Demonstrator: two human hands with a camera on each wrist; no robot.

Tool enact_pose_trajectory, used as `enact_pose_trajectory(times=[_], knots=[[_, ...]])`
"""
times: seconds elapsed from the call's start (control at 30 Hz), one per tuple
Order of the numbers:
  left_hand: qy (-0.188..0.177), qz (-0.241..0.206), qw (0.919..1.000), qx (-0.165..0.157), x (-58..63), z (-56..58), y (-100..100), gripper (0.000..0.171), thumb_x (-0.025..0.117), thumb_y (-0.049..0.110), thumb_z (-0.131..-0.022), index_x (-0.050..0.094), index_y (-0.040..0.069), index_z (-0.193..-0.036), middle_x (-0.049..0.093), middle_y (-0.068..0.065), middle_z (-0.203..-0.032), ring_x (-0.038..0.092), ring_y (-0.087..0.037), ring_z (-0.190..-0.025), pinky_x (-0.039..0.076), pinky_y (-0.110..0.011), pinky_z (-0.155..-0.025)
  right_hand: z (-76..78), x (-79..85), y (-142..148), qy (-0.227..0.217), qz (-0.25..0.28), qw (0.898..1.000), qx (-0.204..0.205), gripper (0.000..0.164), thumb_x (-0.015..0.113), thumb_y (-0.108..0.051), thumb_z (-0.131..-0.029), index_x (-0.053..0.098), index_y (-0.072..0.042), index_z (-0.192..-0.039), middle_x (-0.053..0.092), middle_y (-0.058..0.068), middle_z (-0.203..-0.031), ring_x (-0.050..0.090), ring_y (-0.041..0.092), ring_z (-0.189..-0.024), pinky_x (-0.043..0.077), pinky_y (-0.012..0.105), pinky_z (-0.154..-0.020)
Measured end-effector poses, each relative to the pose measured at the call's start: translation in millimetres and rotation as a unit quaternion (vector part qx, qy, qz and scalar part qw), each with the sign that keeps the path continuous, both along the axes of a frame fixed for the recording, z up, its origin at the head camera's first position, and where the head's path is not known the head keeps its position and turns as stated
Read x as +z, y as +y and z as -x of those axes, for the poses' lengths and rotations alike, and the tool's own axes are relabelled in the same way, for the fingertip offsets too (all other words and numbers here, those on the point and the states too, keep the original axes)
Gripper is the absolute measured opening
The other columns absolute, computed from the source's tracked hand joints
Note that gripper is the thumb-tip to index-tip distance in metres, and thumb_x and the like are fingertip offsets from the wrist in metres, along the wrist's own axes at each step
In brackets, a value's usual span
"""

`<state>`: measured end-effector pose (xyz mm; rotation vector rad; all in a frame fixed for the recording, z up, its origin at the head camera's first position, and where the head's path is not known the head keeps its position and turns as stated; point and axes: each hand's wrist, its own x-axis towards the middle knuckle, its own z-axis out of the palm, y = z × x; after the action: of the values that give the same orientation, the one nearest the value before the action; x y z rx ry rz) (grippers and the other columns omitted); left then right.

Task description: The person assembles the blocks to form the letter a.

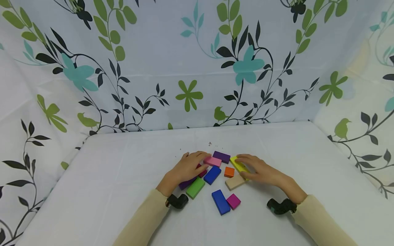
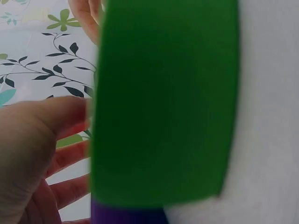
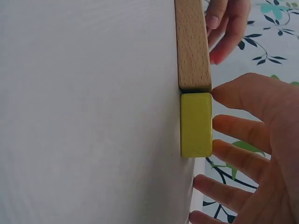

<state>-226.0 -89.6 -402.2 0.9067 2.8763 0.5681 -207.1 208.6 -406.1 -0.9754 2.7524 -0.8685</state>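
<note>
My left hand [image 1: 188, 166] reaches over the left side of a group of coloured blocks. Its forefinger is at the pink block [image 1: 213, 161], its thumb over the partly hidden crimson block [image 1: 202, 173]. Below its palm lie a green block [image 1: 195, 188] and a dark purple block [image 1: 187, 183]; the green one fills much of the left wrist view. On the right, my right hand [image 1: 263, 170] touches the yellow block [image 1: 237, 164] with spread, fairly straight fingers. Its thumb is near where the yellow block meets the plain wooden block [image 3: 194, 46].
Between the hands lie a blue block [image 1: 212, 175], an orange block [image 1: 229, 172] and a purple block [image 1: 221, 156]. Nearer are another blue block [image 1: 220, 202] and a magenta block [image 1: 233, 201]. A white cloth covers the table [image 1: 123, 191]; a patterned curtain [image 1: 154, 68] hangs behind.
</note>
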Motion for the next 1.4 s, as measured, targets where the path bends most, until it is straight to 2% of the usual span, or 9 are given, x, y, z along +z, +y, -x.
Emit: enact_pose_trajectory(times=[0.17,0.4,0.63,1.07,1.4], knots=[[0.019,-0.003,0.9998,-0.006,-3.2,3.0,1.2,0.039,0.056,0.027,-0.100,0.055,0.013,-0.136,0.045,-0.010,-0.147,0.040,-0.027,-0.138,0.026,-0.060,-0.111,1.1,-4.5,5.2,-0.004,0.011,1.000,0.006,0.048,0.063,-0.018,-0.093,0.052,0.000,-0.136,0.043,0.024,-0.144,0.037,0.048,-0.132,0.029,0.069,-0.102],[0.030,-0.002,0.9995,-0.009,-5.1,5.8,4.0,0.038,0.057,0.024,-0.099,0.055,0.013,-0.136,0.052,-0.009,-0.140,0.045,-0.027,-0.133,0.033,-0.056,-0.107,3.4,-11.2,7.1,-0.014,0.039,0.999,0.013,0.052,0.060,-0.020,-0.094,0.047,-0.004,-0.142,0.036,0.022,-0.151,0.026,0.049,-0.139,0.004,0.077,-0.104],[0.040,-0.007,0.9992,-0.008,-5.8,9.2,8.9,0.037,0.057,0.024,-0.099,0.057,0.012,-0.134,0.056,-0.008,-0.135,0.049,-0.025,-0.128,0.038,-0.052,-0.102,5.0,-17.6,11.3,-0.045,0.076,0.996,0.016,0.049,0.058,-0.018,-0.095,0.047,-0.006,-0.141,0.031,0.021,-0.154,0.015,0.049,-0.143,-0.010,0.074,-0.104],[0.060,-0.007,0.9980,0.020,-11.3,7.3,10.5,0.033,0.059,0.025,-0.098,0.061,0.013,-0.130,0.060,-0.008,-0.131,0.055,-0.028,-0.122,0.041,-0.052,-0.100,9.2,-27.3,11.9,-0.045,0.095,0.994,0.018,0.046,0.060,-0.017,-0.093,0.050,-0.009,-0.138,0.035,0.020,-0.152,0.019,0.046,-0.143,-0.010,0.072,-0.106],[0.049,-0.004,0.9984,0.028,-8.3,7.5,13.7,0.040,0.061,0.028,-0.097,0.058,0.013,-0.134,0.058,-0.008,-0.133,0.054,-0.029,-0.123,0.042,-0.051,-0.100,9.1,-26.7,11.2,-0.044,0.100,0.994,0.018,0.046,0.060,-0.017,-0.093,0.050,-0.007,-0.137,0.035,0.022,-0.152,0.022,0.047,-0.141,-0.010,0.073,-0.105]])
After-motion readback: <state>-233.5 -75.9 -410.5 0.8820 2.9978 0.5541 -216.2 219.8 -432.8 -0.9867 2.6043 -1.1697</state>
